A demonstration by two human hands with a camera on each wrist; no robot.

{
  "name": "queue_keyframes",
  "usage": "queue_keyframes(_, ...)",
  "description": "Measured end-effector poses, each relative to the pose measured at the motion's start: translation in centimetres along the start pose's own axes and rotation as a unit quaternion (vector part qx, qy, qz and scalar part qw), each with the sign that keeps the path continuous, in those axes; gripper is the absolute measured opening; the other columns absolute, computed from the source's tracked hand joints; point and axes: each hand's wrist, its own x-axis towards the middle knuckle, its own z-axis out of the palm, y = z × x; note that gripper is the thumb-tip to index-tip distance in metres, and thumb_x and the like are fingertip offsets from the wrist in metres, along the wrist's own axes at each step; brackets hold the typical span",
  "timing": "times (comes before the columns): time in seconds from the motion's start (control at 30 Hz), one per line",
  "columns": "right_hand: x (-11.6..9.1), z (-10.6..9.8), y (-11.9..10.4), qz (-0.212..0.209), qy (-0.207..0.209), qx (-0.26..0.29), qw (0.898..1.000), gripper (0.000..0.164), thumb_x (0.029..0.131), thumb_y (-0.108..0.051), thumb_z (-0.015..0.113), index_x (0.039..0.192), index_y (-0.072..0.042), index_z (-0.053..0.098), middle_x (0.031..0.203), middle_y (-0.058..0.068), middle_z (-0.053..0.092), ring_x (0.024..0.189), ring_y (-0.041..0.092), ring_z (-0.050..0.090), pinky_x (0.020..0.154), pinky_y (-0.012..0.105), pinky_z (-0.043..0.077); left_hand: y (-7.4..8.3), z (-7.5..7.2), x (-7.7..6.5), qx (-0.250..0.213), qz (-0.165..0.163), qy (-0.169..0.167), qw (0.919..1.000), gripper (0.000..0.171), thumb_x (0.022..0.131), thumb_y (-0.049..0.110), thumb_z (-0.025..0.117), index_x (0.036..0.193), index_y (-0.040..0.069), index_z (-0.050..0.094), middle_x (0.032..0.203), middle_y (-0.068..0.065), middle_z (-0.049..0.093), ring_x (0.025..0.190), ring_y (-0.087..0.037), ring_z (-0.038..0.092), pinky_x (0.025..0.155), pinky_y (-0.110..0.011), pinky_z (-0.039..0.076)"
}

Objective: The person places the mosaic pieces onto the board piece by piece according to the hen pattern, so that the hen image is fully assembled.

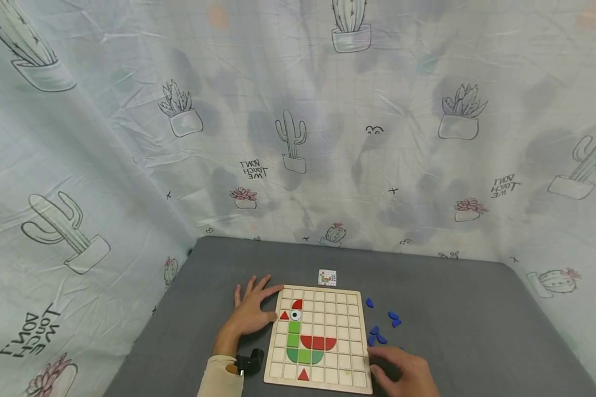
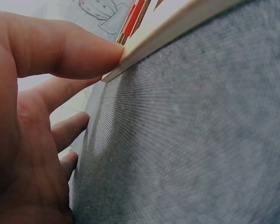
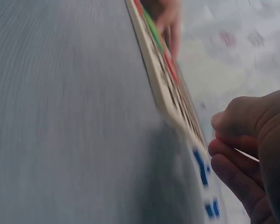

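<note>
My left hand [image 1: 250,313] rests at the left edge of a wooden grid board [image 1: 340,317]. Its fingers are spread; the thumb [image 2: 84,51] presses the rim, and the index finger touches near the top-left corner. The board carries red, green and white-and-black pieces: an eye tile [image 1: 295,315], green squares [image 1: 294,333], red pieces [image 1: 318,343] and a red triangle [image 1: 303,375] low down. Beside the lower right edge is my right hand [image 1: 404,370], fingers loosely bent with a gap to the thumb. I see nothing held in it. Several blue pieces [image 1: 381,338] lie just beyond it.
A small printed card [image 1: 327,277] with a coloured grid picture lies behind the board. The grey tabletop [image 1: 457,309] runs back to a curtain [image 1: 318,82] with cactus drawings, which also hangs at both sides. A dark strap [image 1: 250,362] circles the left wrist.
</note>
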Motion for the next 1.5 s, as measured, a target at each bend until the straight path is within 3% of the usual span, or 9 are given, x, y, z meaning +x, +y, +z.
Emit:
queue_keyframes(0.17, -1.1, -2.0, 1.4, 0.074, 0.043, -0.112, 0.99, 0.043, 0.06, 0.001, 0.101, 0.094, -0.019, 0.086, 0.087, -0.01, 0.081, 0.076, 0.006, 0.077, 0.068, 0.018, 0.06, 0.0, 0.0, 0.0, -0.002, 0.0, 0.002, 1.0, 0.073, 0.082, 0.01, 0.078, 0.153, 0.023, 0.067, 0.177, -0.017, 0.037, 0.168, -0.052, 0.011, 0.128, -0.077, -0.009)
queue_keyframes(0.33, -1.1, -3.2, 1.7, 0.162, -0.004, -0.153, 0.975, 0.03, 0.07, -0.005, 0.099, 0.095, -0.015, 0.086, 0.089, -0.003, 0.083, 0.078, 0.02, 0.079, 0.07, 0.035, 0.065, 0.0, -0.1, -0.1, -0.004, 0.003, 0.005, 1.0, 0.073, 0.082, 0.009, 0.078, 0.153, 0.022, 0.067, 0.177, -0.019, 0.037, 0.168, -0.052, 0.012, 0.128, -0.077, -0.01)
queue_keyframes(0.43, -0.9, -3.0, 2.0, 0.162, -0.025, -0.161, 0.973, 0.029, 0.072, -0.01, 0.099, 0.097, -0.015, 0.085, 0.091, -0.002, 0.083, 0.081, 0.023, 0.08, 0.073, 0.04, 0.066, 0.0, 0.0, -0.1, -0.003, 0.003, 0.005, 1.0, 0.073, 0.082, 0.009, 0.078, 0.153, 0.022, 0.067, 0.177, -0.019, 0.037, 0.168, -0.052, 0.012, 0.128, -0.077, -0.009)
queue_keyframes(0.6, -0.1, -2.1, 1.9, 0.13, -0.033, -0.164, 0.977, 0.032, 0.071, -0.012, 0.1, 0.1, -0.014, 0.085, 0.094, -0.001, 0.083, 0.085, 0.026, 0.081, 0.077, 0.043, 0.067, 0.1, 0.0, -0.1, -0.007, 0.002, 0.005, 1.0, 0.073, 0.082, 0.009, 0.078, 0.152, 0.022, 0.068, 0.177, -0.019, 0.037, 0.168, -0.052, 0.012, 0.128, -0.077, -0.009)
queue_keyframes(0.97, 0.2, 0.0, 1.3, 0.081, -0.006, -0.101, 0.992, 0.046, 0.063, 0.007, 0.098, 0.098, -0.02, 0.084, 0.093, -0.011, 0.081, 0.085, 0.013, 0.079, 0.074, 0.031, 0.065, 0.2, -0.1, -0.1, -0.007, 0.001, 0.002, 1.0, 0.072, 0.082, 0.009, 0.079, 0.152, 0.021, 0.068, 0.177, -0.019, 0.037, 0.168, -0.052, 0.012, 0.128, -0.078, -0.009)
queue_keyframes(1.1, 0.2, 0.2, 1.7, 0.057, 0.015, -0.091, 0.994, 0.047, 0.06, 0.006, 0.1, 0.096, -0.02, 0.084, 0.091, -0.013, 0.081, 0.082, 0.01, 0.078, 0.071, 0.029, 0.064, 0.2, -0.1, -0.1, -0.006, 0.001, 0.001, 1.0, 0.072, 0.082, 0.009, 0.079, 0.152, 0.021, 0.068, 0.177, -0.018, 0.037, 0.168, -0.052, 0.012, 0.128, -0.078, -0.009)
queue_keyframes(1.37, 1.1, 0.5, 1.3, 0.103, -0.036, -0.088, 0.99, 0.043, 0.066, 0.008, 0.097, 0.097, -0.02, 0.084, 0.094, -0.012, 0.081, 0.087, 0.01, 0.079, 0.076, 0.03, 0.066, -0.1, -0.1, -0.1, -0.003, 0.002, 0.001, 1.0, 0.072, 0.083, 0.01, 0.079, 0.152, 0.022, 0.067, 0.177, -0.018, 0.037, 0.168, -0.053, 0.012, 0.127, -0.079, -0.008)
queue_keyframes(1.5, 1.9, 0.3, 0.9, 0.096, -0.039, -0.065, 0.993, 0.044, 0.069, 0.009, 0.095, 0.098, -0.022, 0.085, 0.094, -0.015, 0.081, 0.089, 0.008, 0.079, 0.077, 0.03, 0.066, -0.1, -0.1, -0.1, -0.001, 0.003, 0.0, 1.0, 0.071, 0.083, 0.01, 0.08, 0.152, 0.022, 0.067, 0.177, -0.019, 0.037, 0.168, -0.053, 0.012, 0.127, -0.079, -0.008)
